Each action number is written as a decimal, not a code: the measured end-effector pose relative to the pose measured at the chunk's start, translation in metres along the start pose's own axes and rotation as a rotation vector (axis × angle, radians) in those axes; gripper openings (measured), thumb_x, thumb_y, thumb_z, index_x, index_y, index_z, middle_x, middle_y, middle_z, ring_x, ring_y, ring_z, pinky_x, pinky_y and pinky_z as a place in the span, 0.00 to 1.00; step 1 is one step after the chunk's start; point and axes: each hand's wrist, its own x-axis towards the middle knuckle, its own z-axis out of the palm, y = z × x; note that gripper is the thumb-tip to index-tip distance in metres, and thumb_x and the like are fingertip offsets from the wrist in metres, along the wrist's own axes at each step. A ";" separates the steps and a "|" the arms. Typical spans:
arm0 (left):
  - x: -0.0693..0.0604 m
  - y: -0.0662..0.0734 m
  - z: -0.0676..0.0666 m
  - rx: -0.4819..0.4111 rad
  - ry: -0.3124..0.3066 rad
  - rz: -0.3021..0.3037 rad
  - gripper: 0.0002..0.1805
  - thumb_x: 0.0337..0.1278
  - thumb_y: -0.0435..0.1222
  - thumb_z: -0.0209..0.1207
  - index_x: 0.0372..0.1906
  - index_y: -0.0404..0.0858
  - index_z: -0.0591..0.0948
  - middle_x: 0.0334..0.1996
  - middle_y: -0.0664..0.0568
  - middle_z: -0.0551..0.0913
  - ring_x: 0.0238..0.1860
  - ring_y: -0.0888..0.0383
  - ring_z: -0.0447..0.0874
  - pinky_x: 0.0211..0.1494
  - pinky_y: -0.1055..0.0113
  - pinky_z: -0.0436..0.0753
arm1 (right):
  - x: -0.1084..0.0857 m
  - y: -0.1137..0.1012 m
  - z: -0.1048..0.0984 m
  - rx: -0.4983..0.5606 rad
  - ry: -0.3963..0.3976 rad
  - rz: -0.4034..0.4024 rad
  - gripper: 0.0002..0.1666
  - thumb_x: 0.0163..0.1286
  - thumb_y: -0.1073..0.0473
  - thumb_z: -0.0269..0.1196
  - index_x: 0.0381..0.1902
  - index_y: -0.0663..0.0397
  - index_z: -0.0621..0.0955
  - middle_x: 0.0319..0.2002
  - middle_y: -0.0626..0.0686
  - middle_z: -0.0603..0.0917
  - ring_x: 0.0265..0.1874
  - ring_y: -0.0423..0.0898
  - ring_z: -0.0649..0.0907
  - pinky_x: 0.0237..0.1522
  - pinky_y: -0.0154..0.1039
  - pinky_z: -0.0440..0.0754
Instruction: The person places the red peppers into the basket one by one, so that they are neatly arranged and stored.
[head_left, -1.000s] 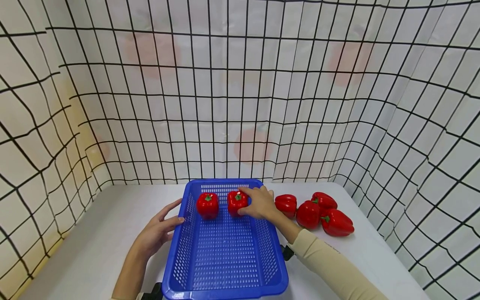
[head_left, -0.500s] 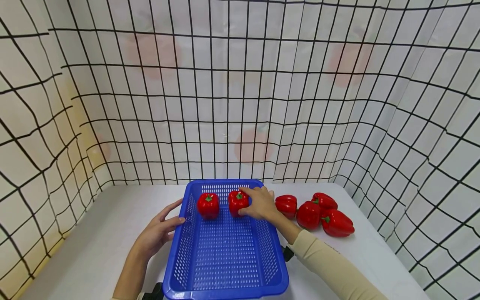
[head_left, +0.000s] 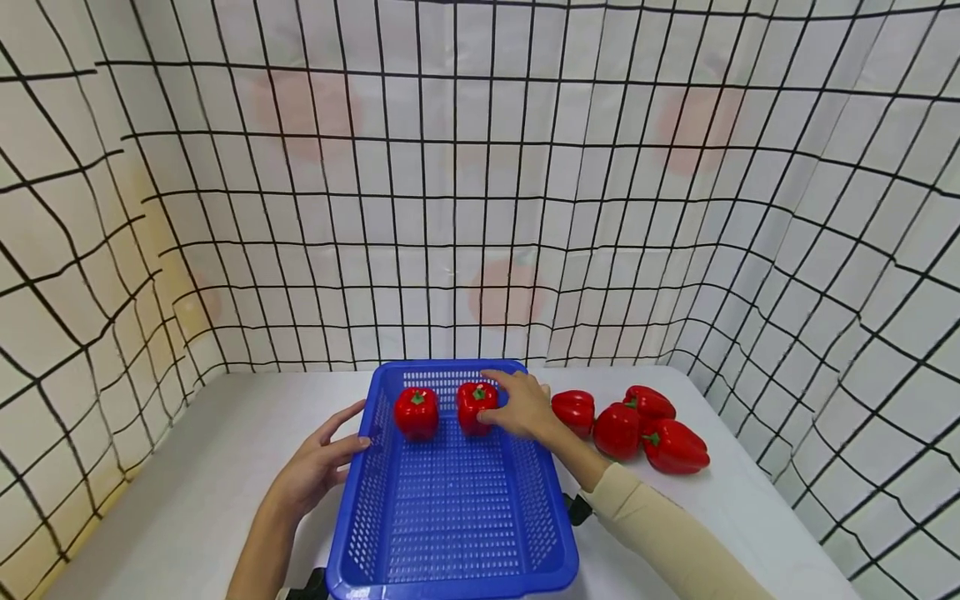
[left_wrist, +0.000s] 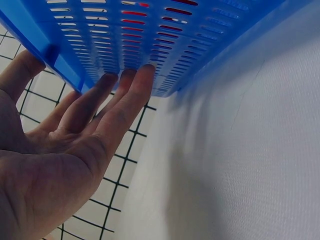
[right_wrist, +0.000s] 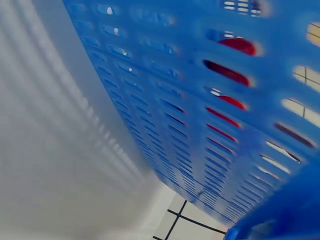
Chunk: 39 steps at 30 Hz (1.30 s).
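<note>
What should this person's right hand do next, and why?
Probably the right hand should lift away from the right pepper in the blue basket: it already sits there stem up, while four loose peppers lie on the table outside.

Looks down and forward from the head onto a blue basket (head_left: 450,525), shared close-up from both wrists along opposite outer sides.

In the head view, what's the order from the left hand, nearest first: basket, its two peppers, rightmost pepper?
1. Blue basket: at the left hand.
2. Left bell pepper: inside the basket.
3. Right bell pepper: inside, by the right hand.
4. Rightmost bell pepper: outside, right side.
</note>
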 end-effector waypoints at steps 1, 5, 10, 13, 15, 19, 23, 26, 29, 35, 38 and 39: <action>0.000 0.000 0.000 -0.003 -0.004 -0.001 0.43 0.65 0.41 0.64 0.80 0.54 0.57 0.70 0.35 0.73 0.62 0.39 0.82 0.57 0.47 0.85 | -0.002 0.001 -0.002 0.039 0.008 0.008 0.41 0.58 0.49 0.74 0.70 0.43 0.75 0.57 0.60 0.82 0.57 0.57 0.78 0.53 0.56 0.74; 0.000 -0.001 0.001 0.000 -0.008 0.002 0.42 0.65 0.41 0.64 0.80 0.54 0.57 0.70 0.35 0.73 0.62 0.40 0.82 0.58 0.47 0.85 | -0.008 0.004 -0.012 0.163 0.034 0.010 0.39 0.59 0.53 0.73 0.69 0.47 0.76 0.55 0.62 0.83 0.55 0.58 0.81 0.52 0.56 0.84; 0.000 -0.001 -0.001 0.011 -0.001 0.004 0.42 0.65 0.41 0.64 0.80 0.54 0.57 0.70 0.35 0.72 0.61 0.40 0.83 0.57 0.47 0.85 | -0.017 0.008 -0.031 0.168 0.035 -0.002 0.39 0.61 0.51 0.71 0.71 0.47 0.74 0.55 0.62 0.83 0.54 0.59 0.82 0.48 0.53 0.87; -0.001 0.000 -0.001 0.009 -0.004 0.007 0.42 0.66 0.41 0.63 0.80 0.54 0.57 0.70 0.34 0.72 0.61 0.40 0.83 0.57 0.47 0.85 | -0.023 0.010 -0.045 0.158 0.038 0.002 0.40 0.62 0.50 0.71 0.72 0.46 0.73 0.56 0.63 0.83 0.55 0.60 0.82 0.49 0.55 0.86; -0.001 0.000 -0.001 0.006 -0.007 0.009 0.42 0.66 0.41 0.63 0.80 0.54 0.56 0.71 0.34 0.72 0.61 0.40 0.83 0.57 0.47 0.85 | -0.026 0.012 -0.053 0.143 0.043 0.006 0.41 0.62 0.49 0.71 0.72 0.45 0.72 0.56 0.63 0.83 0.55 0.60 0.81 0.50 0.56 0.85; 0.000 0.000 0.000 0.003 -0.007 0.011 0.42 0.66 0.40 0.63 0.80 0.53 0.56 0.71 0.34 0.71 0.61 0.39 0.83 0.57 0.47 0.85 | -0.031 0.018 -0.068 0.088 0.056 0.008 0.43 0.62 0.47 0.71 0.73 0.46 0.71 0.58 0.63 0.82 0.56 0.60 0.81 0.52 0.57 0.84; 0.000 -0.001 0.000 0.002 -0.008 0.013 0.42 0.66 0.40 0.63 0.80 0.52 0.56 0.70 0.34 0.72 0.61 0.39 0.83 0.57 0.47 0.85 | -0.036 0.026 -0.082 0.037 0.066 0.017 0.44 0.63 0.47 0.71 0.74 0.47 0.70 0.59 0.64 0.81 0.58 0.62 0.80 0.52 0.58 0.84; 0.000 -0.001 -0.001 -0.001 -0.014 0.013 0.42 0.66 0.40 0.63 0.80 0.53 0.56 0.70 0.34 0.72 0.61 0.39 0.83 0.57 0.47 0.85 | -0.041 0.033 -0.094 0.008 0.067 0.038 0.45 0.63 0.46 0.71 0.75 0.48 0.68 0.60 0.65 0.80 0.59 0.63 0.79 0.52 0.59 0.84; 0.000 -0.001 -0.001 -0.001 -0.019 0.012 0.42 0.66 0.40 0.62 0.80 0.53 0.57 0.70 0.34 0.72 0.61 0.39 0.83 0.57 0.47 0.85 | -0.047 0.042 -0.104 -0.003 0.070 0.050 0.46 0.62 0.46 0.71 0.75 0.49 0.68 0.60 0.66 0.79 0.59 0.64 0.78 0.52 0.60 0.84; 0.000 -0.001 -0.001 0.006 -0.017 0.005 0.42 0.66 0.41 0.62 0.80 0.54 0.57 0.71 0.35 0.72 0.62 0.40 0.82 0.57 0.47 0.85 | -0.061 0.064 -0.120 -0.044 0.085 0.068 0.47 0.61 0.46 0.71 0.75 0.51 0.68 0.61 0.69 0.78 0.58 0.67 0.78 0.50 0.62 0.84; 0.000 0.000 -0.001 0.011 -0.020 0.005 0.42 0.66 0.41 0.63 0.80 0.54 0.56 0.71 0.35 0.71 0.62 0.39 0.82 0.58 0.46 0.85 | -0.069 0.074 -0.127 -0.079 0.088 0.075 0.48 0.60 0.46 0.72 0.75 0.52 0.67 0.60 0.70 0.78 0.58 0.67 0.78 0.48 0.63 0.85; 0.000 0.000 -0.001 0.013 -0.020 0.005 0.42 0.66 0.41 0.63 0.80 0.54 0.56 0.71 0.35 0.72 0.62 0.39 0.82 0.58 0.46 0.85 | -0.071 0.077 -0.129 -0.087 0.089 0.076 0.49 0.59 0.47 0.73 0.74 0.53 0.67 0.60 0.70 0.78 0.58 0.68 0.78 0.48 0.64 0.85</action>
